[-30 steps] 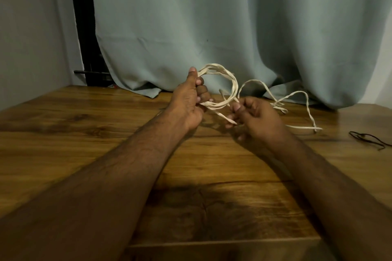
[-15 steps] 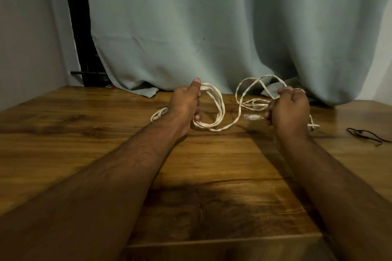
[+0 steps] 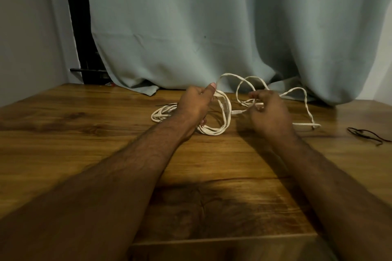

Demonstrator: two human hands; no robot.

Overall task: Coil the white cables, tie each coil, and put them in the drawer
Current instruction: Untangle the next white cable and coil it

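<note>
My left hand (image 3: 196, 104) grips a coil of white cable (image 3: 222, 116), thumb up on top of the loops; the coil's lower end rests on the wooden table (image 3: 84, 125). A second white coil (image 3: 162, 113) lies flat on the table just left of that hand. From the held coil a loose length of the cable (image 3: 250, 81) arcs up and over to my right hand (image 3: 270, 110), whose curled fingers hold the strand near a plug end. More loose cable (image 3: 305, 101) trails right and ends on the table. No drawer shows.
A grey-green curtain (image 3: 201, 27) hangs behind the table and drapes onto its back edge. A thin black tie or cord (image 3: 367, 134) lies at the far right. A dark gap and a grey wall stand at the left. The table's front edge runs near the bottom.
My left hand has lowered the coil from mid-air down onto the table. My right hand swung out right with the strand, then came back toward the coil, leaving a loose arc.
</note>
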